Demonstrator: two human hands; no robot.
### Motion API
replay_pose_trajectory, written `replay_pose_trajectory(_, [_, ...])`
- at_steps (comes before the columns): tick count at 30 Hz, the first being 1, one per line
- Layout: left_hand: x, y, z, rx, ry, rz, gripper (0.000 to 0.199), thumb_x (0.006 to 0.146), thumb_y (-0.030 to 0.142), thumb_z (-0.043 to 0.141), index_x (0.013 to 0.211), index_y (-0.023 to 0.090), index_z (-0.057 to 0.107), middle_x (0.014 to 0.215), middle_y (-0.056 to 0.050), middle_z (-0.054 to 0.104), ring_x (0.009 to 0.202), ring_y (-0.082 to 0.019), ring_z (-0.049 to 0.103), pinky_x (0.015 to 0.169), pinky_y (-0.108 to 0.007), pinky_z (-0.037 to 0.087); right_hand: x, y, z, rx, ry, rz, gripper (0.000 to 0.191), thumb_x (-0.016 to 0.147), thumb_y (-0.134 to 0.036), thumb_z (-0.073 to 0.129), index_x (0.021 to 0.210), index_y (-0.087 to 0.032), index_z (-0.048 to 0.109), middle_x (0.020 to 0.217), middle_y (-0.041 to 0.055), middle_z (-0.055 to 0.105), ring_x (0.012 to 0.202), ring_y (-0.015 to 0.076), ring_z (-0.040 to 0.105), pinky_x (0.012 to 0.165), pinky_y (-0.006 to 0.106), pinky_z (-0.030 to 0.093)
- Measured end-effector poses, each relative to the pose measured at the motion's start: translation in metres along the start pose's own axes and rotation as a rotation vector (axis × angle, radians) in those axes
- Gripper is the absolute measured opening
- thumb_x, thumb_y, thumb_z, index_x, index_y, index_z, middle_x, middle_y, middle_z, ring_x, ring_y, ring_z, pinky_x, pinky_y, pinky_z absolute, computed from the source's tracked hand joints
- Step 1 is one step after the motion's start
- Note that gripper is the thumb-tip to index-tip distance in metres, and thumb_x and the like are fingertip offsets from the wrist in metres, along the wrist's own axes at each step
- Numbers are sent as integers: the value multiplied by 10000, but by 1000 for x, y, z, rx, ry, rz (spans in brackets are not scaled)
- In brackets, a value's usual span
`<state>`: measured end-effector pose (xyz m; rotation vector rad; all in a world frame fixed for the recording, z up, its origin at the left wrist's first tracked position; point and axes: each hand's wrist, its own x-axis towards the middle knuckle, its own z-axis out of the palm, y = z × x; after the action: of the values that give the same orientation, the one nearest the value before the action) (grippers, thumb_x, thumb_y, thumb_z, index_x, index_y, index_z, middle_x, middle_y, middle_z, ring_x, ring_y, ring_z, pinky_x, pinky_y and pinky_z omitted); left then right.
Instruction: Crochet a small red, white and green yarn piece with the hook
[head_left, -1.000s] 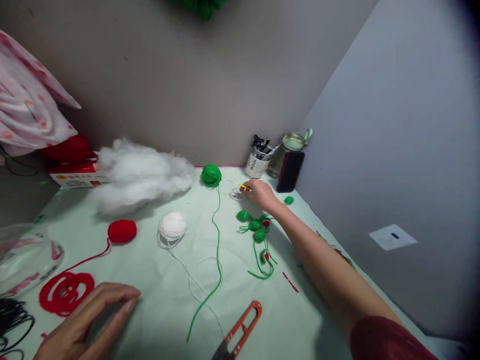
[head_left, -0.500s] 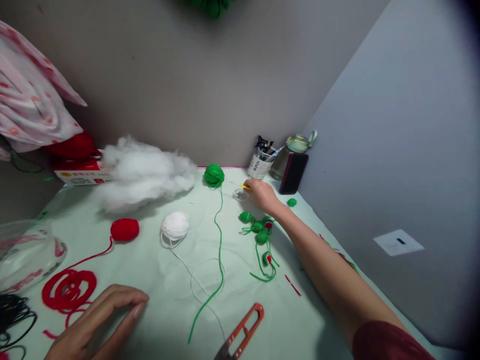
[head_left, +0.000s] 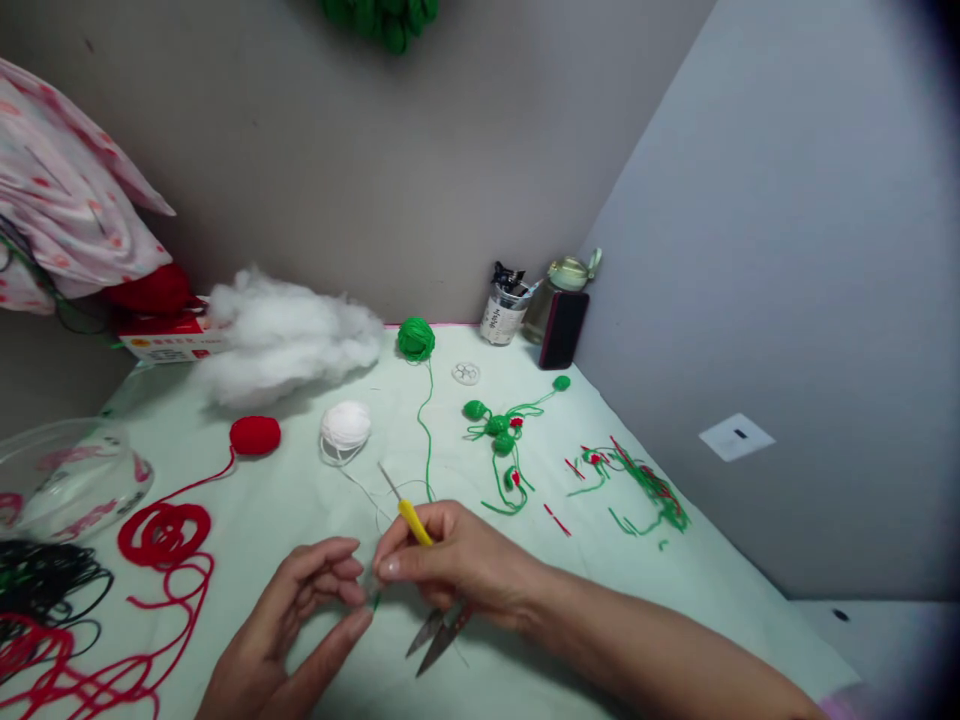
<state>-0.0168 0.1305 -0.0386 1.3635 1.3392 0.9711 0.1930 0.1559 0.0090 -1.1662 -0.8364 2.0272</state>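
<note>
My right hand (head_left: 457, 560) holds a crochet hook (head_left: 414, 522) with a yellow handle, its metal tip pointing up and left. The fingertips are also beside the end of the green yarn (head_left: 429, 440), which runs from a green ball (head_left: 416, 340) at the back. Close by on the left, my left hand (head_left: 307, 620) has its fingers curved and apart, near the yarn end. Scissors (head_left: 442, 640) lie partly under my right hand, blades toward me. A white yarn ball (head_left: 346, 427) sits beyond my left hand.
Red yarn ball (head_left: 255, 436), loose red yarn (head_left: 165, 535), black yarn (head_left: 49, 580) and a clear bowl (head_left: 75, 480) are left. White stuffing (head_left: 292, 340) lies behind. Small green pieces (head_left: 499, 427), a phone (head_left: 564, 331), a bottle (head_left: 568, 275) and a pen cup (head_left: 504, 314) are right.
My right hand has come back from the far side with the yellow hook and is now beside my left hand. My left hand has moved right, and the view has shifted slightly.
</note>
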Motion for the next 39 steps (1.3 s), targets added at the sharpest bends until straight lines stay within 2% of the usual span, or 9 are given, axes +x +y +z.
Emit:
replay_pose_trajectory(6, [-2, 17, -4, 185, -128, 300, 123, 850, 387, 790, 923, 288, 780, 999, -51, 745, 967, -251, 738, 867, -327, 615, -11, 25, 24, 119, 27, 23, 400, 585, -391, 975, 759, -176, 686, 522, -116, 481, 436, 20, 236, 453, 260, 112])
replay_pose_trajectory(9, [-3, 25, -3, 120, -140, 321, 104, 855, 365, 784, 908, 276, 786, 985, -47, 735, 972, -241, 720, 856, -310, 594, -17, 26, 22, 58, 7, -10, 343, 671, -384, 928, 791, -176, 684, 496, -142, 360, 467, 33, 169, 481, 260, 112])
replay_pose_trajectory(12, [-7, 34, -2, 8, -127, 229, 161, 842, 406, 800, 899, 259, 766, 992, -34, 723, 948, -219, 702, 850, -300, 578, -23, 20, 12, -204, 4, -155, 258, 836, -422, 777, 912, -183, 718, 625, -74, 544, 495, 57, 280, 500, 248, 211])
replay_pose_trajectory(15, [-11, 42, 0, -130, -53, 141, 272, 811, 424, 836, 988, 244, 735, 980, -23, 731, 908, -202, 698, 835, -302, 564, -28, 12, -5, -794, 268, -487, 219, 939, -319, 652, 1116, -218, 733, 790, -18, 677, 709, 129, 562, 685, 263, 430])
replay_pose_trajectory(19, [-13, 52, 10, -388, 9, 231, 324, 784, 365, 885, 1000, 234, 683, 982, -7, 738, 888, -183, 700, 880, -326, 557, -31, 12, -27, -923, 481, -605, 187, 947, -160, 583, 1046, -188, 739, 1008, 83, 719, 970, 219, 628, 929, 366, 450])
replay_pose_trajectory(23, [-16, 60, 22, -592, -95, 224, 261, 797, 339, 888, 825, 201, 668, 1004, -6, 740, 800, -136, 692, 907, -325, 544, -42, 19, -26, -899, 445, -716, 213, 931, -171, 639, 1117, -194, 739, 1167, 118, 721, 1106, 252, 653, 1031, 417, 461])
replay_pose_trajectory(27, [-26, 62, 30, -614, -177, 214, 258, 798, 367, 883, 769, 182, 705, 1014, -30, 747, 815, -146, 686, 928, -344, 542, -55, 25, -8, -738, 268, -801, 299, 995, -402, 613, 1211, -224, 717, 1014, 58, 762, 928, 196, 717, 917, 373, 568])
replay_pose_trajectory(32, [-33, 56, 32, -616, -251, 204, 286, 762, 404, 905, 744, 181, 727, 797, -2, 686, 809, -162, 646, 877, -314, 520, -58, 31, 9, -346, 80, -811, 277, 774, -425, 874, 937, -220, 783, 828, 9, 748, 695, 143, 648, 735, 326, 576])
replay_pose_trajectory(39, [-31, 48, 28, -629, -349, 144, 275, 731, 388, 927, 801, 174, 770, 806, -29, 733, 817, -186, 679, 847, -323, 533, -50, 36, 10, -281, 65, -731, 260, 796, -441, 846, 805, -202, 745, 677, -18, 693, 632, 121, 607, 707, 302, 550])
